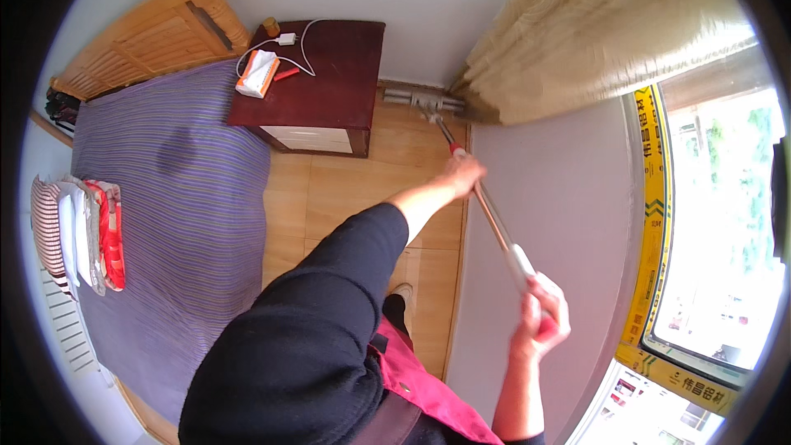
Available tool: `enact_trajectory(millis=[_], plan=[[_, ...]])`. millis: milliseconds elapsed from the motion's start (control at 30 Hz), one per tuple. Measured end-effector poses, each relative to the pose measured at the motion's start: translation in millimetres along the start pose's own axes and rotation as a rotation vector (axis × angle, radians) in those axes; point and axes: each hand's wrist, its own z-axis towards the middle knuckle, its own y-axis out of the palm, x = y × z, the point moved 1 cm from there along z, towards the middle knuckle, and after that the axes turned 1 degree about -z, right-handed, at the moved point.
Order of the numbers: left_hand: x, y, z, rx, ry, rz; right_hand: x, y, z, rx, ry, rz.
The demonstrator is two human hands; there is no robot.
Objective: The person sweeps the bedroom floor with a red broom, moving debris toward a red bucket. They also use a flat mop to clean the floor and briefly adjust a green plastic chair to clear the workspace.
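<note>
A long-handled mop (pixel 494 216) slants from the lower right to the far end of the floor. Its flat grey head (pixel 422 99) lies on the wood-look floor (pixel 346 198), between the dark red nightstand (pixel 337 74) and the curtain, close to the wall. My left hand (pixel 465 174) is closed around the metal pole just below a red collar. My right hand (pixel 544 315) grips the white upper end of the handle, nearer to my body; it is slightly blurred. The curtain's lower edge hangs against the right end of the mop head.
A bed with a striped sheet (pixel 198 198) and folded bedding (pixel 80 235) stands left. The nightstand bears a tissue pack (pixel 258 74) and a white charger with cable (pixel 287 39). A beige curtain (pixel 568 43) and a window with yellow tape (pixel 652 198) are on the right.
</note>
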Motion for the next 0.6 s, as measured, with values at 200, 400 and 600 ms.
enact_trajectory(millis=[200,400,600], plan=[[-12,42,-9,-0.120,-0.002,0.225,42,6,-23,-0.029,0.057,0.063],[50,70,-70,-0.393,0.288,0.131,-5,-60,-89,0.045,0.207,0.018],[158,86,-176,-0.663,0.453,-0.212,-119,-119,-125,0.186,0.446,-0.081]])
